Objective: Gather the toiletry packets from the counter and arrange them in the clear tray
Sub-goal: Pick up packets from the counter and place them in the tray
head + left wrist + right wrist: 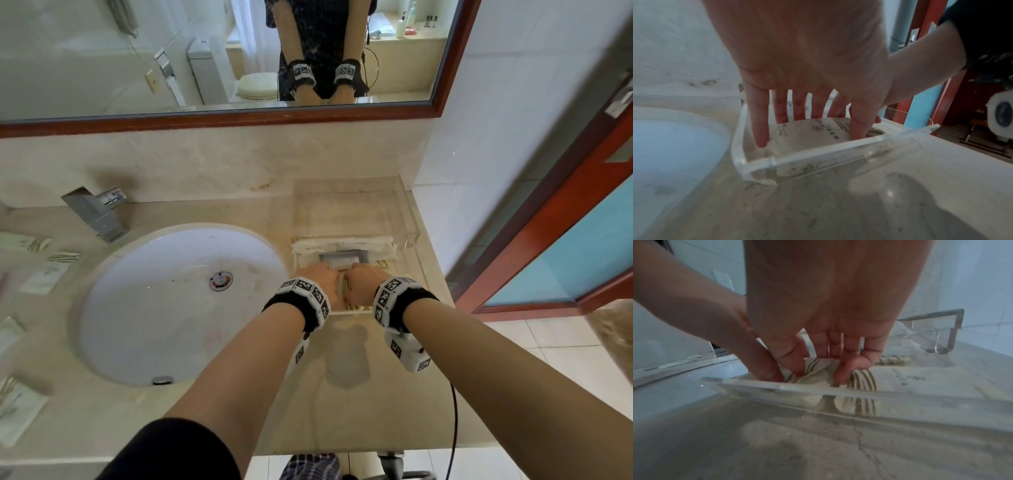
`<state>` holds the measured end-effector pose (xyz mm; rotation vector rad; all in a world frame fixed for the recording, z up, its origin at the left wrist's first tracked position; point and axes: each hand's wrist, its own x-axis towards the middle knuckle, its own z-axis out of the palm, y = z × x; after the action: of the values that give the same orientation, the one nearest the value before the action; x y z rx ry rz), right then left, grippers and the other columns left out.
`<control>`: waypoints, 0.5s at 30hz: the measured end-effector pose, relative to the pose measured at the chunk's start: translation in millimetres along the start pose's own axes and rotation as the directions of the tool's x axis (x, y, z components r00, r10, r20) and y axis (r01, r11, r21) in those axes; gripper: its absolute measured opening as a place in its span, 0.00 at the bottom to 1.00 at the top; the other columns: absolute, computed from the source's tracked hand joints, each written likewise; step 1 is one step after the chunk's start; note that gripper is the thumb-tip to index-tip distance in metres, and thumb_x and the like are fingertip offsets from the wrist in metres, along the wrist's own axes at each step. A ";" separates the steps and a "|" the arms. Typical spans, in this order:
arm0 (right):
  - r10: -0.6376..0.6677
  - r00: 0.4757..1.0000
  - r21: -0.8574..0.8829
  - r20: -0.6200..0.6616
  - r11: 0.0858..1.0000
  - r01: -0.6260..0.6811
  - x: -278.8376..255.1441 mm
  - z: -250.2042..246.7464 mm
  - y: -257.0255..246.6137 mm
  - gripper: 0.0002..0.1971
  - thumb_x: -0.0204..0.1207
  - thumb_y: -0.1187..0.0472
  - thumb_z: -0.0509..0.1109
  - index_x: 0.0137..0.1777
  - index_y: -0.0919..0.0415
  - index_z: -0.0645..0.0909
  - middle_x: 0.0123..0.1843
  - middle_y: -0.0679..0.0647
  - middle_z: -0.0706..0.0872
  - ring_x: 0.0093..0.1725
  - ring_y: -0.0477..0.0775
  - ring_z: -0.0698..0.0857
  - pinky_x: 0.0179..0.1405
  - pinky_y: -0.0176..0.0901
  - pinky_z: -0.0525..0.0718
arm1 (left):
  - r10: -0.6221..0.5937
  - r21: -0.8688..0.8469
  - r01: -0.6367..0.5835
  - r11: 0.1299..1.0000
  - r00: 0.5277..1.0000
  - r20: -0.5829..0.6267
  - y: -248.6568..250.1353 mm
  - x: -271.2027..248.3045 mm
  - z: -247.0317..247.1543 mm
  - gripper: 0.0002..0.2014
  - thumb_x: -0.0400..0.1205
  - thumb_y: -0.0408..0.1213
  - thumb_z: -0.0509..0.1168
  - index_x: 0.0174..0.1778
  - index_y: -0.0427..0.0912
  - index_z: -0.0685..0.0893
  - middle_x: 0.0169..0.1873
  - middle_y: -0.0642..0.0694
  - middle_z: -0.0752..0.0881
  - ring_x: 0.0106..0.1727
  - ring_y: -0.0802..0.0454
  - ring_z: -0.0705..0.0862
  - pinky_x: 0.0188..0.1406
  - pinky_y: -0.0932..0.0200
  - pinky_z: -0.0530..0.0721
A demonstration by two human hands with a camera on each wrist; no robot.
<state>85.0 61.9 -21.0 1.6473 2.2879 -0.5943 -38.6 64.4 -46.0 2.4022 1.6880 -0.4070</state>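
Note:
The clear tray (412, 240) stands on the counter right of the sink, with several cream packets lying in it. Both hands reach into its near end. My left hand (322, 279) has straight fingers (758, 123) and rests on a cream printed packet (818, 131) just behind the tray's near wall (828, 151). My right hand (363, 277) pinches a crumpled striped packet (863, 379) between thumb and bent forefinger (844, 371), inside the tray wall (818, 388). More loose packets (63, 257) lie on the counter left of the sink, with others (17, 407) near the front edge.
The white sink basin (178, 301) fills the counter's middle, with a chrome faucet (99, 216) behind it. A framed mirror (442, 85) hangs on the wall above. A white wall bounds the tray's right side, and a red-framed door (548, 240) stands further right.

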 end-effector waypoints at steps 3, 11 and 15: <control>-0.007 1.000 0.021 -0.013 1.000 0.007 -0.7 2.9 0.1 0.14 0.80 0.61 0.60 0.62 0.63 0.80 0.63 0.62 0.79 0.59 0.62 0.82 0.55 0.48 0.78 | -0.052 -0.083 0.055 0.995 0.998 0.037 2.0 1.0 -3.8 0.16 0.80 0.50 0.61 0.60 0.49 0.82 0.61 0.46 0.82 0.60 0.42 0.82 0.55 0.49 0.82; 0.028 0.999 0.034 -0.043 0.999 -0.027 -0.9 1.7 -8.5 0.13 0.81 0.65 0.60 0.59 0.68 0.82 0.61 0.64 0.82 0.59 0.63 0.83 0.54 0.45 0.80 | -0.125 -0.253 0.156 0.955 0.983 0.135 6.4 -4.0 -11.4 0.14 0.76 0.41 0.64 0.57 0.45 0.83 0.56 0.42 0.85 0.55 0.40 0.83 0.55 0.45 0.85; 0.004 0.998 0.027 -0.055 1.000 -0.003 -1.1 2.3 -13.8 0.11 0.79 0.65 0.60 0.54 0.66 0.83 0.48 0.61 0.82 0.47 0.61 0.84 0.44 0.46 0.80 | -0.094 -0.229 0.116 0.967 0.990 0.106 6.8 -12.2 -14.9 0.14 0.77 0.38 0.62 0.59 0.45 0.81 0.58 0.42 0.83 0.60 0.40 0.81 0.59 0.44 0.83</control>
<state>72.3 56.2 -20.1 1.6998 2.3248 -0.5891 -34.4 55.6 -28.1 2.1012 1.7209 -0.3108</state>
